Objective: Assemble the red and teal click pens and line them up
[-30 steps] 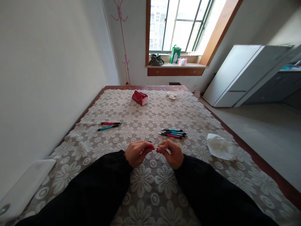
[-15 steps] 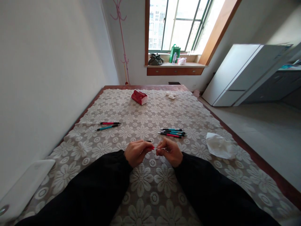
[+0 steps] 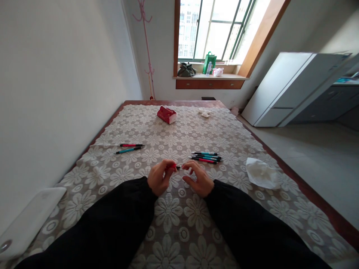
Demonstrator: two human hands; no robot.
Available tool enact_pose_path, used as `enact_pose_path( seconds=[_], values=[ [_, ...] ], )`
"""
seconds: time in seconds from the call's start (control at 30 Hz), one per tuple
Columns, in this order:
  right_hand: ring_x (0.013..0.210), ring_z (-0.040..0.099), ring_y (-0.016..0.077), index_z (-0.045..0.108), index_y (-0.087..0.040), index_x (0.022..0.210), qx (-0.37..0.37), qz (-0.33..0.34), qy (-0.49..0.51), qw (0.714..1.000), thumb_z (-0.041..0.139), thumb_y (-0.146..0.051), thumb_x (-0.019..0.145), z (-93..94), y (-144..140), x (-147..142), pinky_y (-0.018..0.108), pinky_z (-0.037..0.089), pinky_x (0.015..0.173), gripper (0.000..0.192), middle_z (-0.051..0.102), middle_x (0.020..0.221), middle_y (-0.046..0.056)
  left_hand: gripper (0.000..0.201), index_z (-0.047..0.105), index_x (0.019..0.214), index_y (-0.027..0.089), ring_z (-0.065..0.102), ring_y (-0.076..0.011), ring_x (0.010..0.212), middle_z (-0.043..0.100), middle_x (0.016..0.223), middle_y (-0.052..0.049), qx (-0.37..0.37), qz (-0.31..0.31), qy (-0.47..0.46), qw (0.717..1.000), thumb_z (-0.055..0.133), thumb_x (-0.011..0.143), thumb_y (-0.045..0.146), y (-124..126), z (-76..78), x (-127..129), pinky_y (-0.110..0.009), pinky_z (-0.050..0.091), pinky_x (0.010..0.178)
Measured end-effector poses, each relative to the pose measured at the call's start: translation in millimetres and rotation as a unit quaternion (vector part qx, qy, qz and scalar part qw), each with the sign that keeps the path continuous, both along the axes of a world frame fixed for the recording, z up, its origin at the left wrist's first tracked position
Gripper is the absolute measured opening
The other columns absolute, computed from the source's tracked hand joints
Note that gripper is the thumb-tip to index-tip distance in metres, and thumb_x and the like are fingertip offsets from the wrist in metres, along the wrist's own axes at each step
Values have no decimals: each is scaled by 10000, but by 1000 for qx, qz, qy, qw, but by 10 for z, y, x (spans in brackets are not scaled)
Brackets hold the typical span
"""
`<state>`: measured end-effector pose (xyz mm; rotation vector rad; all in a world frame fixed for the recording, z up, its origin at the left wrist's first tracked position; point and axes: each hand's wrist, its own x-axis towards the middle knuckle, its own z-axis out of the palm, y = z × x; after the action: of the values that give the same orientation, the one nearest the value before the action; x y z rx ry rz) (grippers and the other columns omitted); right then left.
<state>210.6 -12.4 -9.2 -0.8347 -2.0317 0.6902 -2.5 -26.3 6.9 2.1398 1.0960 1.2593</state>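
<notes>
While both hands pinch it, left hand [image 3: 159, 178], right hand [image 3: 198, 180], red pen [image 3: 174, 167] between fingertips

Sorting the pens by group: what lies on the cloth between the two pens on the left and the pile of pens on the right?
Head view: only bare flowered tablecloth between the two pens and the pen pile.

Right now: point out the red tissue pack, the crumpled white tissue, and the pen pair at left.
red tissue pack [image 3: 166, 114], head view, top face.
crumpled white tissue [image 3: 261, 173], head view, middle.
pen pair [image 3: 130, 148], head view, between the barrels.
</notes>
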Motion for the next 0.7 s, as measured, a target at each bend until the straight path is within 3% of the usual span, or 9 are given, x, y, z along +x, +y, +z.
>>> enact_pose_path(
  seconds=[0.1,0.17,0.27,0.4,0.6,0.7],
  values=[
    [1317,473,307,619,-213,1155,74,12,-135,988,598,-258,919,-6,-7,-5,518,444,1066,242,544,1415,131,103,523,1082,227,654,-133,770,689,854,1,-10,42,-28,999,467,1001,197,4,15,10,-251,497,718],
    [1406,380,336,603,-212,1260,89,13,-219,971,598,-272,927,-26,-19,-13,573,350,1140,339,467,1513,119,119,514,1099,232,657,-138,781,689,861,4,-9,50,-33,998,469,996,197,6,17,13,-253,497,719],
    [1399,402,327,573,-217,1337,91,8,-270,959,586,-293,948,-57,-21,-22,593,278,1175,396,524,1478,99,159,502,1133,240,659,-142,783,689,876,4,-6,52,-34,998,466,987,188,8,7,12,-258,497,717],
    [1352,462,294,639,-224,1234,131,-5,-253,959,565,-294,962,-44,-3,-5,544,272,1184,291,582,1419,80,168,497,1143,245,654,-140,782,686,883,3,-14,52,-24,998,463,990,186,6,-9,6,-263,497,724],
    [1453,319,337,559,-202,1396,155,-34,-294,943,614,-344,941,-38,-14,16,545,285,1173,480,405,1571,108,151,503,1137,244,660,-153,800,693,897,-10,-25,56,-9,998,465,994,211,10,-20,6,-278,502,736],
    [1472,285,349,561,-237,1406,160,-45,-318,933,620,-376,949,-50,-18,14,566,255,1179,481,357,1600,97,152,504,1136,244,663,-156,810,697,909,-13,-29,58,-2,998,467,993,214,14,-24,9,-279,505,743]
  ],
)
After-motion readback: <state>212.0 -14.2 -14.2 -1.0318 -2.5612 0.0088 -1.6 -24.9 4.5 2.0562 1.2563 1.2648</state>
